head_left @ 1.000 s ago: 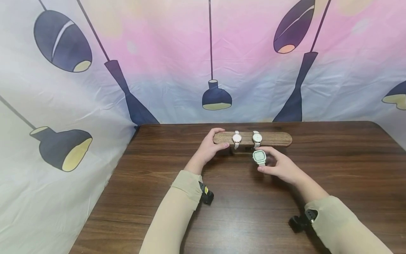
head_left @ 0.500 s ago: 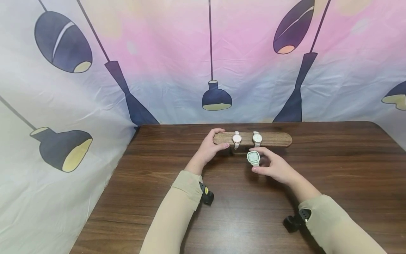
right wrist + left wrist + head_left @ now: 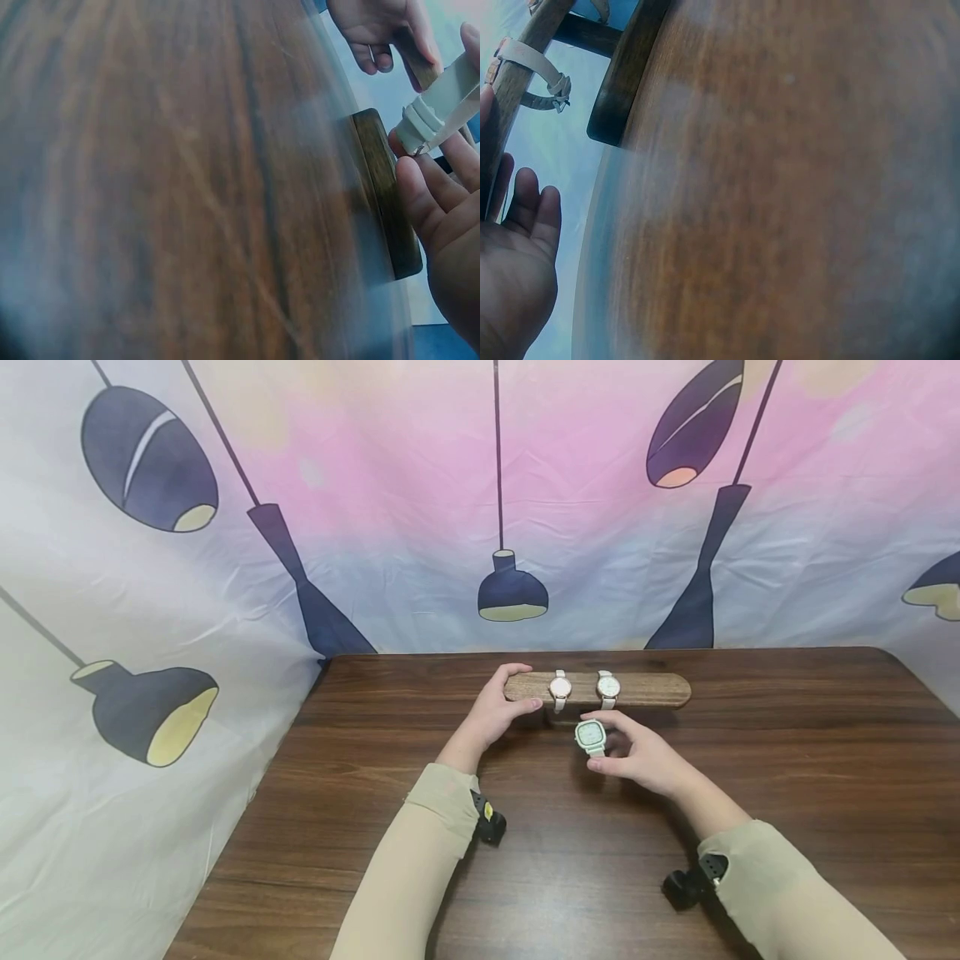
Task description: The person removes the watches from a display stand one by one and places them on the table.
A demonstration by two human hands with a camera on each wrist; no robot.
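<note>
A wooden watch bar (image 3: 645,689) stands near the far edge of the dark table (image 3: 375,793); two white-strapped round watches (image 3: 560,688) (image 3: 608,687) hang on it. My left hand (image 3: 495,710) grips the bar's left end. My right hand (image 3: 637,756) holds a pale green square-faced watch (image 3: 590,735) just in front of the bar, below those two. In the right wrist view the green watch (image 3: 431,112) sits between thumb and fingers above the stand's dark base (image 3: 386,191). The left wrist view shows my left palm (image 3: 514,277) against the bar and one strap (image 3: 536,71).
A printed cloth backdrop (image 3: 480,502) with lamp shapes closes off the back and left sides. Wrist cameras (image 3: 489,822) (image 3: 686,885) ride on both beige sleeves. Bare tabletop lies in front of and to the right of the bar.
My right hand has carried the green watch leftward and slightly toward me, from under the right watch to between the two. The left hand and bar stayed put.
</note>
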